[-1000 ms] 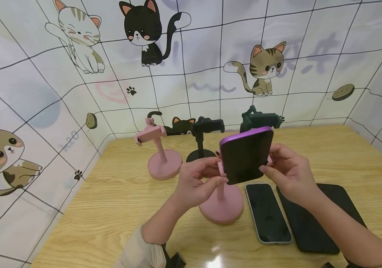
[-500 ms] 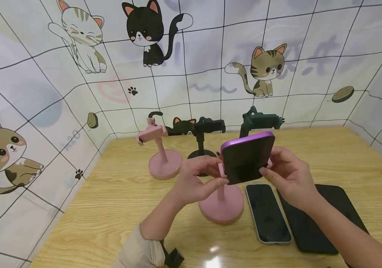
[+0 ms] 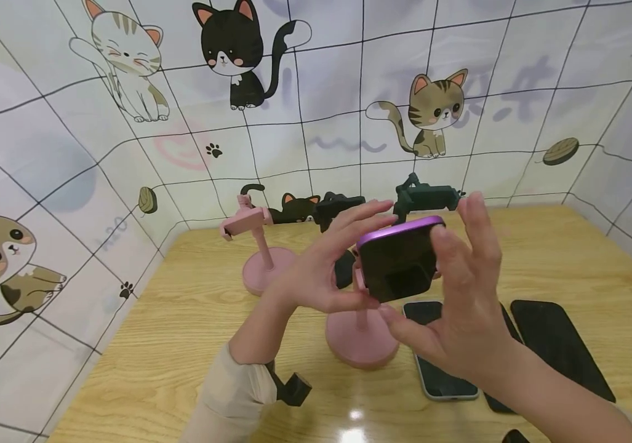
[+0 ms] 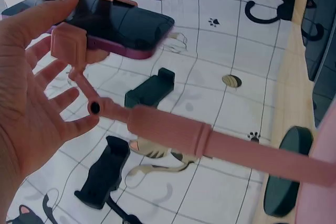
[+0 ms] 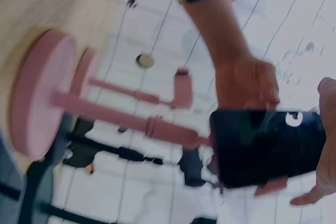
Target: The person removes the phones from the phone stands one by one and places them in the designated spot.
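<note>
A phone (image 3: 396, 264) with a purple edge and dark screen sits in the clamp of a pink phone stand (image 3: 362, 341), tilted back. My left hand (image 3: 316, 280) is at the phone's left side, fingers stretched out behind it and thumb at its lower corner. In the left wrist view its thumb lies by the pink clamp (image 4: 69, 44), the other fingers spread apart. My right hand (image 3: 468, 295) has its fingers spread before the phone's right side, hiding that edge; whether it touches the phone I cannot tell. The right wrist view shows the dark screen (image 5: 262, 148) and the stand's stem.
Behind stand another pink phone stand (image 3: 263, 264), a black stand (image 3: 343, 203) and a dark green stand (image 3: 426, 197). A grey-edged phone (image 3: 443, 375) and black phones (image 3: 562, 344) lie on the wooden table (image 3: 172, 344) at right, partly behind my right forearm. A cat-print backdrop rises behind.
My right hand has let go of the clamp's right side, spread its fingers and come forward. My left fingers have straightened upward behind the phone, which now leans farther back.
</note>
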### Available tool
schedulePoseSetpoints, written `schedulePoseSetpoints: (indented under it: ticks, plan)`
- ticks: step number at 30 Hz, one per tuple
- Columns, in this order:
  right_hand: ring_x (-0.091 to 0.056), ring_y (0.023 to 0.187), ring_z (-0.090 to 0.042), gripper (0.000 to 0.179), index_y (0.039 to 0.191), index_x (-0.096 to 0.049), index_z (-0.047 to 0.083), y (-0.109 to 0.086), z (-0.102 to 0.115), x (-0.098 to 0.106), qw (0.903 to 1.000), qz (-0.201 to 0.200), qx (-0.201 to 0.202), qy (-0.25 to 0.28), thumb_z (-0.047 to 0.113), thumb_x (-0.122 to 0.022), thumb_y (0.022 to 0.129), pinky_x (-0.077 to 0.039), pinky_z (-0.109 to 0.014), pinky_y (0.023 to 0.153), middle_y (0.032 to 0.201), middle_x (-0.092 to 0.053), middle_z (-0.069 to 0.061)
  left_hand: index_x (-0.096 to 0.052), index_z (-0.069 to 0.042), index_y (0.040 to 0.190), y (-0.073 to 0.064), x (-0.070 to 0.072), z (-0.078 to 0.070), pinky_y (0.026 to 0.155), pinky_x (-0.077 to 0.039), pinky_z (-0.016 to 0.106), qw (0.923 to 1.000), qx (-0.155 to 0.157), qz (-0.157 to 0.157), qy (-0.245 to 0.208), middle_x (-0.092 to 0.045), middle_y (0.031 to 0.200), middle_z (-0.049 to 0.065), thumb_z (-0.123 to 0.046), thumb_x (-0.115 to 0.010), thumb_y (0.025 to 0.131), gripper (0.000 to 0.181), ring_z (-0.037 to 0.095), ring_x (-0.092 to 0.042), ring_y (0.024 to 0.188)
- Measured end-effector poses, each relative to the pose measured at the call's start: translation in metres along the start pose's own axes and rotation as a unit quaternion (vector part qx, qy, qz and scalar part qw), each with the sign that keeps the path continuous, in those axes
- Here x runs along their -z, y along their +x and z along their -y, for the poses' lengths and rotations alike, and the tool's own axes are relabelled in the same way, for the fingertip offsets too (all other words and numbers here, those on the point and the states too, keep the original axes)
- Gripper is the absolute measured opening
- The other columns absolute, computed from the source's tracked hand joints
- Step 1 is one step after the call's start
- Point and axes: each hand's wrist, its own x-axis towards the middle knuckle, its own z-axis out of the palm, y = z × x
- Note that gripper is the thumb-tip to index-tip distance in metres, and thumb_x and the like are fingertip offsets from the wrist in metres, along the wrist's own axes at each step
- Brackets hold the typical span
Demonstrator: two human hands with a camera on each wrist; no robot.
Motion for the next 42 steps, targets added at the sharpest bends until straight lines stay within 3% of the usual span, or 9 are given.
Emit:
schedulePoseSetpoints:
  ticks: [2,6,9,12,19,25,29,36,42]
  plan:
    - [-0.017,0.126,-0.047,0.065,0.138,-0.034,0.019,0.008,0.006,-0.008,0.9996,0.001,0.024,-0.012,0.043,-0.059,0.083,-0.027,-0.059,0.097,0.145,-0.016,-0.014,-0.029,0.007,0.131,0.005,0.0,0.001,0.105,-0.023,0.041,0.9987,-0.004,0.023,-0.046,-0.025,0.14,0.023,-0.012,-0.072,0.062,0.083,0.026,-0.022,0.131]
    - [-0.015,0.128,-0.049,0.061,0.134,-0.04,0.014,0.023,0.012,-0.017,0.9977,0.037,0.034,-0.046,0.046,-0.055,0.085,-0.016,-0.061,0.1,0.146,-0.016,-0.014,-0.038,0.01,0.121,0.007,-0.001,0.005,0.096,-0.037,0.034,0.9901,0.028,0.073,-0.117,-0.045,0.119,0.021,-0.004,-0.067,0.065,0.064,0.019,-0.044,0.109]
    - [-0.016,0.127,-0.048,0.061,0.127,-0.042,0.005,0.031,0.012,-0.021,0.9941,0.062,0.038,-0.08,0.05,-0.049,0.087,-0.013,-0.061,0.101,0.142,-0.022,-0.02,-0.049,0.006,0.106,0.005,-0.001,0.007,0.08,-0.043,0.028,0.9857,0.057,0.095,-0.127,-0.054,0.094,0.013,-0.002,-0.064,0.068,0.041,0.015,-0.049,0.086]
    - [-0.021,0.124,-0.047,0.062,0.121,-0.04,0.0,0.035,0.009,-0.022,0.9896,0.077,0.044,-0.113,0.052,-0.046,0.088,-0.014,-0.059,0.1,0.135,-0.026,-0.026,-0.053,0.002,0.097,0.005,0.0,0.01,0.07,-0.042,0.026,0.9857,0.064,0.101,-0.118,-0.053,0.087,0.01,-0.002,-0.067,0.068,0.032,0.014,-0.046,0.077]
    - [-0.025,0.12,-0.045,0.064,0.117,-0.035,0.003,0.039,-0.001,-0.023,0.9767,0.15,0.02,-0.153,0.027,-0.072,0.071,-0.02,-0.057,0.095,0.128,-0.027,-0.029,-0.053,0.004,0.1,0.005,-0.003,0.012,0.082,-0.044,0.028,0.9872,0.062,0.083,-0.121,-0.054,0.096,0.013,-0.002,-0.074,0.065,0.042,0.015,-0.049,0.087]
    - [-0.032,0.095,-0.049,0.056,0.109,-0.037,0.006,0.041,0.001,-0.023,0.9709,0.165,-0.012,-0.173,0.015,-0.07,0.065,-0.04,-0.048,0.061,0.117,-0.032,-0.025,-0.051,0.005,0.098,-0.003,-0.008,0.015,0.076,-0.047,0.032,0.9787,0.08,0.042,-0.185,-0.052,0.092,0.016,0.006,-0.069,0.064,0.039,0.019,-0.049,0.085]
    - [-0.032,0.093,-0.047,0.055,0.108,-0.038,0.007,0.041,0.003,-0.022,0.9668,0.174,-0.027,-0.185,0.016,-0.07,0.064,-0.041,-0.041,0.043,0.113,-0.034,-0.022,-0.049,0.006,0.098,-0.006,-0.012,0.017,0.072,-0.048,0.034,0.9726,0.086,0.027,-0.214,-0.052,0.088,0.018,0.008,-0.067,0.064,0.039,0.019,-0.05,0.081]
    - [-0.035,0.095,-0.047,0.056,0.107,-0.04,0.005,0.04,0.001,-0.021,0.9752,0.149,-0.018,-0.163,0.014,-0.071,0.061,-0.033,-0.048,0.06,0.11,-0.035,-0.023,-0.053,0.005,0.093,-0.004,-0.014,0.019,0.07,-0.048,0.033,0.9724,0.086,0.021,-0.216,-0.052,0.088,0.017,0.005,-0.067,0.063,0.033,0.018,-0.049,0.08]
    - [-0.033,0.094,-0.047,0.058,0.107,-0.04,0.006,0.04,-0.001,-0.023,0.9772,0.142,-0.015,-0.157,0.01,-0.071,0.058,-0.033,-0.047,0.058,0.109,-0.035,-0.023,-0.054,0.005,0.09,-0.003,-0.012,0.021,0.07,-0.048,0.033,0.9726,0.082,0.029,-0.216,-0.052,0.086,0.016,0.003,-0.066,0.063,0.03,0.018,-0.048,0.079]
